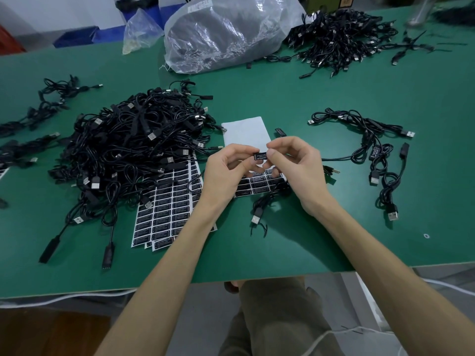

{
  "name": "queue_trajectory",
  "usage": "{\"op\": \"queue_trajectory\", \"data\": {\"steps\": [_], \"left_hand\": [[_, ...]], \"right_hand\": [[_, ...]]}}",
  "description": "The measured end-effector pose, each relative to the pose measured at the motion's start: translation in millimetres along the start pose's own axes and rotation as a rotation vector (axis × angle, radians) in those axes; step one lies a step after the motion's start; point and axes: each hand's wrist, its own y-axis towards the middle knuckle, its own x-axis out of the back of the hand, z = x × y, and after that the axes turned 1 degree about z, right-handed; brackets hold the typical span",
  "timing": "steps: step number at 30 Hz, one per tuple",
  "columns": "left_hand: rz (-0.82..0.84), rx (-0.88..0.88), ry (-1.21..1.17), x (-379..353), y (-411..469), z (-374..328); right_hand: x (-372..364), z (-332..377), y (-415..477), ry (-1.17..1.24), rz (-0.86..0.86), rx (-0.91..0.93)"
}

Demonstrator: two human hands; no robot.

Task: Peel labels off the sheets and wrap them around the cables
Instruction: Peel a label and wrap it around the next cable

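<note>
Over the sheet (259,185), three o'clock of the cable heap (133,147), my left hand (226,173) and right hand (295,170) pinch one label (260,156).

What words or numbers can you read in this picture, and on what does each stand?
None can be quoted.
Black label pinched by left hand and right hand: white print, too small.
Label sheets: white print, blurred.
Sticker on plastic bag: unreadable.
</note>
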Motion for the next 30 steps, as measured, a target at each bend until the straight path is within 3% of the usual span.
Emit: {"op": "queue_trajectory", "data": {"steps": [9, 30], "left_hand": [[0.009, 0.019, 0.02, -0.9, -1.5, -2.6], [-0.016, 0.016, 0.073, -3.7, -5.1, -7.3]], "right_hand": [[-0.4, 2.7, -0.6, 0.008, -0.087, -0.06], [-2.0, 7.4, -2.7, -0.077, -0.079, -0.098]]}}
